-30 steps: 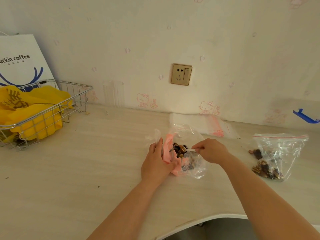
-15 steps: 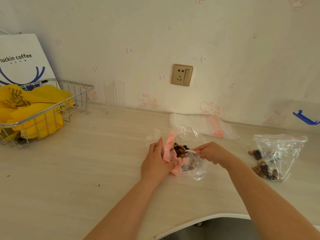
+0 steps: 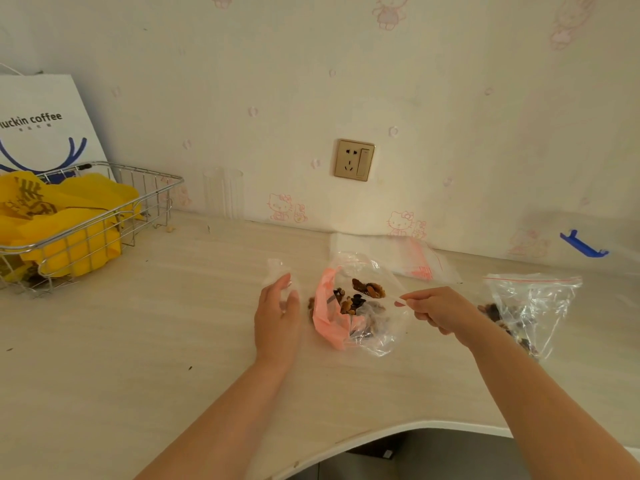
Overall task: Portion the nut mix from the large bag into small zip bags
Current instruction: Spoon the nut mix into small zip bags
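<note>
The large bag (image 3: 329, 318), pink and clear plastic, lies open at the table's middle with nut mix (image 3: 349, 303) inside. My right hand (image 3: 438, 308) pinches the handle of a small white spoon (image 3: 393, 297), which carries a heap of nuts (image 3: 370, 289) over the bag's mouth. My left hand (image 3: 277, 317) is just left of the bag, apart from it, fingers relaxed and resting on a scrap of clear plastic (image 3: 275, 270). A small zip bag (image 3: 533, 299) with a red seal, holding some nuts, lies to the right, partly behind my right arm.
A stack of empty zip bags (image 3: 408, 258) lies by the wall behind the large bag. A wire basket (image 3: 104, 216) with yellow bags stands at the far left before a white paper bag (image 3: 41, 123). A clear tumbler (image 3: 223, 192) stands against the wall. The table's curved front edge (image 3: 398, 433) is close.
My left hand has let go of the pink bag and moved left. My right hand has drawn back to the right, lifting the spoon with nuts out of the bag.
</note>
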